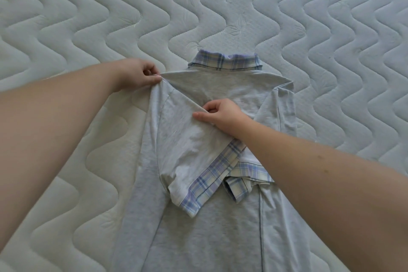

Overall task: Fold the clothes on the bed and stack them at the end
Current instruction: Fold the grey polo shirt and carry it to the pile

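Note:
A light grey polo shirt (205,223) with a blue-and-cream plaid collar (225,62) lies back side up on the mattress, collar pointing away from me. Both short sleeves, edged with plaid cuffs (212,176), are folded inward across the back. My left hand (141,75) pinches the fabric at the shirt's left shoulder corner. My right hand (220,115) pinches the upper edge of the folded left sleeve near the shirt's middle. The shirt's hem runs out of view below.
The shirt rests on a pale quilted mattress (331,28) with wavy stitching that fills the whole view. Bare mattress surrounds the shirt on the left, right and far side. No other clothes show in this frame.

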### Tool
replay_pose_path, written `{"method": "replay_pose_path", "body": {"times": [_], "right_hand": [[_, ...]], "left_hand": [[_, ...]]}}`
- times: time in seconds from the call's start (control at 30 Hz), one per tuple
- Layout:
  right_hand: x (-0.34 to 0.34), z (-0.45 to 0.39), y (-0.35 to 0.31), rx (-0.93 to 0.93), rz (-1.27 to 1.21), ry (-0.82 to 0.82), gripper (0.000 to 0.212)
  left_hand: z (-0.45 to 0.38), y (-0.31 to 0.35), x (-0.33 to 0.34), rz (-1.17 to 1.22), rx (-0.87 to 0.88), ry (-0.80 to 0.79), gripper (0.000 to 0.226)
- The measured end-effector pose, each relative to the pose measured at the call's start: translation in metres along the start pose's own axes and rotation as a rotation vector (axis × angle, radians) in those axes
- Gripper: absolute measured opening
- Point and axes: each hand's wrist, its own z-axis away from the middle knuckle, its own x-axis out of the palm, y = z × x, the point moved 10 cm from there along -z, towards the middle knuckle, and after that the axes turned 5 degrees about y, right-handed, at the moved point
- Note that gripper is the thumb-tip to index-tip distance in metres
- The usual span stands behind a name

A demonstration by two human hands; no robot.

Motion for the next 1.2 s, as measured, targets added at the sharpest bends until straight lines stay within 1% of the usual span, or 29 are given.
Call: {"method": "replay_pose_path", "body": {"times": [0.2, 0.3, 0.37, 0.4, 0.47, 0.5, 0.57, 0.63, 0.7, 0.8, 0.83, 0.9, 0.93, 0.97, 1.0, 1.03, 1.07, 1.13, 1.17, 1.2], "right_hand": [[-0.003, -0.004, 0.004, 0.010, 0.002, 0.006, 0.027], [-0.004, -0.003, 0.003, -0.005, 0.020, 0.019, 0.030], [-0.005, -0.002, 0.002, -0.016, 0.026, 0.028, 0.031], [-0.005, -0.002, 0.001, -0.023, 0.031, 0.032, 0.031], [-0.004, 0.000, 0.000, -0.024, 0.036, 0.043, 0.032], [-0.004, 0.000, -0.001, -0.018, 0.033, 0.043, 0.032], [-0.004, 0.002, -0.002, -0.006, 0.030, 0.049, 0.032], [-0.006, 0.006, -0.006, 0.000, 0.046, 0.076, 0.034], [-0.009, 0.011, -0.012, 0.002, 0.120, 0.110, 0.038], [-0.012, 0.025, -0.021, 0.041, 0.340, 0.118, 0.052], [-0.013, 0.033, -0.024, 0.061, 0.456, 0.091, 0.059], [-0.013, 0.057, -0.022, 0.127, 0.732, -0.017, 0.073], [-0.014, 0.071, -0.017, 0.172, 0.842, -0.070, 0.075], [-0.015, 0.083, -0.013, 0.201, 0.916, -0.099, 0.073], [-0.016, 0.091, -0.012, 0.203, 0.946, -0.093, 0.067], [-0.016, 0.098, -0.015, 0.190, 0.934, -0.066, 0.057], [-0.019, 0.102, -0.019, 0.184, 0.833, -0.014, 0.047], [-0.029, 0.108, -0.025, 0.222, 0.416, 0.125, 0.030], [-0.035, 0.111, -0.029, 0.221, 0.221, 0.192, 0.026], [-0.042, 0.112, -0.034, 0.201, 0.092, 0.258, 0.026]], "left_hand": [[0.001, 0.006, 0.002, 0.030, -0.015, 0.035, 0.023], [0.004, 0.010, 0.002, 0.060, -0.030, 0.100, 0.022], [0.010, 0.011, 0.001, 0.012, -0.054, 0.176, 0.024], [0.016, 0.010, -0.001, 0.002, -0.078, 0.223, 0.031], [0.031, 0.008, -0.002, 0.093, -0.122, 0.318, 0.044], [0.042, 0.007, -0.004, 0.165, -0.134, 0.379, 0.045], [0.071, 0.002, -0.008, 0.264, -0.136, 0.509, 0.037], [0.104, -0.004, 0.000, 0.277, -0.143, 0.565, 0.029], [0.134, -0.016, 0.019, 0.275, -0.191, 0.531, 0.025], [0.175, -0.037, 0.057, 0.260, -0.296, 0.422, 0.020], [0.189, -0.042, 0.069, 0.247, -0.321, 0.384, 0.020], [0.221, -0.050, 0.093, 0.232, -0.361, 0.328, 0.025], [0.238, -0.054, 0.105, 0.223, -0.377, 0.308, 0.027], [0.256, -0.057, 0.117, 0.226, -0.395, 0.284, 0.030], [0.274, -0.060, 0.129, 0.241, -0.419, 0.254, 0.033], [0.292, -0.061, 0.141, 0.229, -0.442, 0.222, 0.038], [0.310, -0.060, 0.150, 0.139, -0.442, 0.202, 0.046], [0.340, -0.049, 0.158, -0.175, -0.389, 0.244, 0.066], [0.353, -0.040, 0.161, -0.270, -0.362, 0.291, 0.074], [0.366, -0.033, 0.164, -0.306, -0.355, 0.320, 0.077]]}}
